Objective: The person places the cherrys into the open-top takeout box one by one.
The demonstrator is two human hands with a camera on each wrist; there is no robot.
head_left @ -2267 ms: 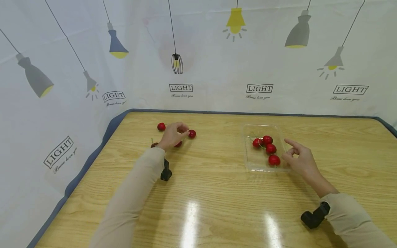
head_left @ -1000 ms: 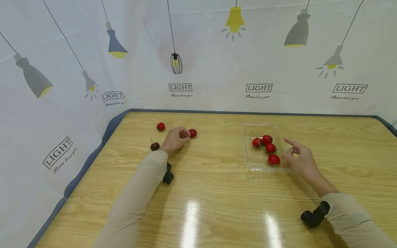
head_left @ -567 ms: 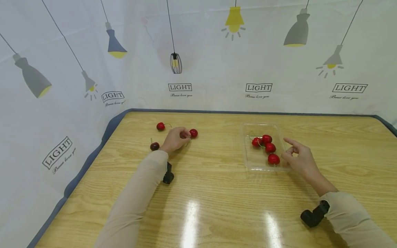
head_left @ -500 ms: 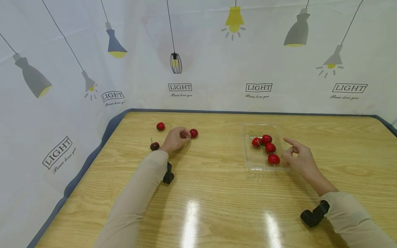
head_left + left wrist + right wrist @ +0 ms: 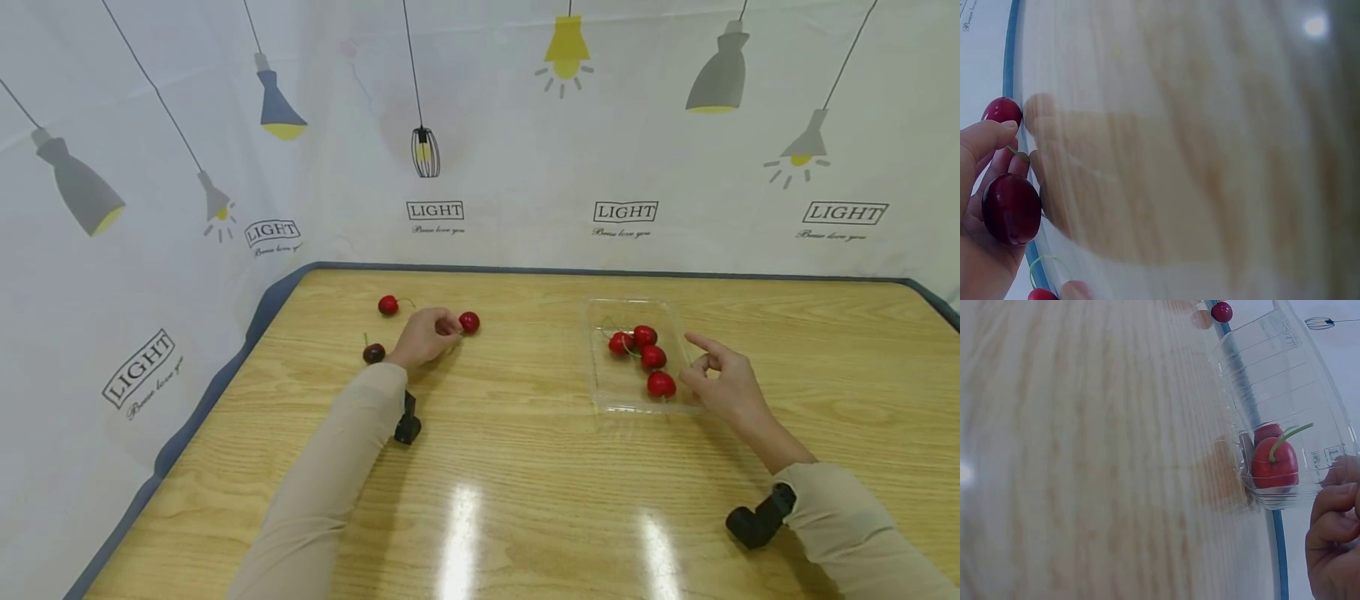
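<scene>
My left hand (image 5: pixel 425 337) is low over the table with curled fingers, thumb and fingertips at a red cherry (image 5: pixel 469 322). In the left wrist view, the thumb touches that cherry (image 5: pixel 1002 111). A second, darker cherry (image 5: pixel 1011 209) is against the curled fingers and palm; whether it also rests on the table I cannot tell. The head view hides it behind the hand. My right hand (image 5: pixel 727 387) pinches the right rim of a clear plastic container (image 5: pixel 611 392), index finger stretched out. Several red cherries (image 5: pixel 653 358) with green stems lie inside it.
Left of my left hand, two loose cherries lie on the wooden table (image 5: pixel 540 467): a red one (image 5: pixel 387 305) at the back and a dark one (image 5: pixel 373 354) near the wrist. A white printed curtain (image 5: pixel 517 167) rises behind the table's back edge.
Over the last two seconds my left hand lowers slightly, and a cherry seen beneath it drops out of sight. The cherry at the fingertips shifts slightly right. My right hand and the container stay put.
</scene>
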